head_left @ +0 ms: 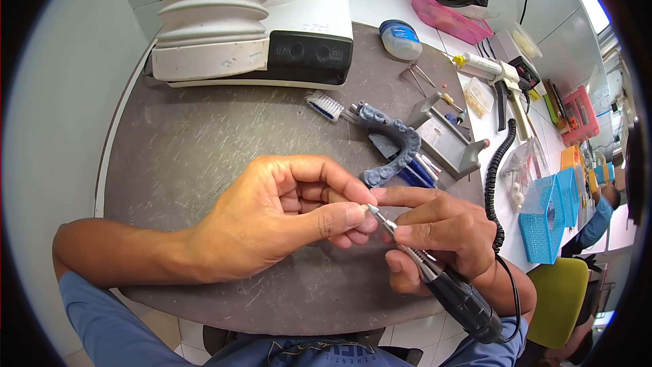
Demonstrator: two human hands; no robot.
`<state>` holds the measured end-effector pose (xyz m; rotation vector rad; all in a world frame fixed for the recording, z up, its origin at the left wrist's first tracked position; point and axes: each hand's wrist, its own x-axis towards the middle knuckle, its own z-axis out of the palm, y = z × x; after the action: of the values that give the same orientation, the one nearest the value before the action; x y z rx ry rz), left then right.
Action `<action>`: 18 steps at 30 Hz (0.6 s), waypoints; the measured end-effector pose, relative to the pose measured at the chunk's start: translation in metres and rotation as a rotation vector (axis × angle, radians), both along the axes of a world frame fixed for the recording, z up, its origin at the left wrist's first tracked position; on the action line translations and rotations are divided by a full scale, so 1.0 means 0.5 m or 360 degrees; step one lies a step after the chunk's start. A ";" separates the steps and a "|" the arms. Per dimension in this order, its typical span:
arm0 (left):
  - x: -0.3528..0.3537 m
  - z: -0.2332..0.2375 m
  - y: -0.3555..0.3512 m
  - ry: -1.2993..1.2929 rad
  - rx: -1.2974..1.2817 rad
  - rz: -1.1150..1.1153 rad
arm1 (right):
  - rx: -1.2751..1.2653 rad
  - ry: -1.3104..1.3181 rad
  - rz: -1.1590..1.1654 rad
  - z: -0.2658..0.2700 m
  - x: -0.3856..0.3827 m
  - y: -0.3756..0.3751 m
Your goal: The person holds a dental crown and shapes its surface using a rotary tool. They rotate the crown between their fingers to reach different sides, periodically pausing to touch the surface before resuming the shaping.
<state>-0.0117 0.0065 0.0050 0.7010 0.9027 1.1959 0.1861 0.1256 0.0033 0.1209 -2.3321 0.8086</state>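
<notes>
My left hand pinches a small pale tooth-like piece between thumb and forefinger, mostly hidden by the fingertips. In my right hand is a black and silver rotary handpiece, gripped like a pen. Its pale blue pointed bit meets the little piece at the left fingertips. Both hands are close together over the grey worktop. Just beyond them lies a grey-blue dental arch model, with pens and slim tools beside it.
A white extraction unit with a ribbed hose stands at the back. Near it are a brush, a lidded jar and a grey handpiece stand. A coiled cord runs down the right side, by blue baskets. Another person sits far right.
</notes>
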 end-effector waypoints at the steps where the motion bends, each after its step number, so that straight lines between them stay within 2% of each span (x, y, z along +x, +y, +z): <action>1: 0.000 0.000 0.000 0.0002 -0.0005 -0.0004 | 0.0003 0.0006 0.0010 0.000 -0.001 0.001; 15: 0.002 0.003 0.000 0.0011 -0.0022 0.0035 | -0.0113 0.0141 -0.0049 0.000 -0.006 -0.009; 18: 0.002 0.004 0.000 0.0035 -0.0027 0.0032 | -0.0005 0.0002 -0.0005 -0.001 0.000 -0.001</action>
<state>-0.0109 0.0064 0.0069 0.6943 0.9394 1.1990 0.1863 0.1253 0.0031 0.1163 -2.3292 0.8106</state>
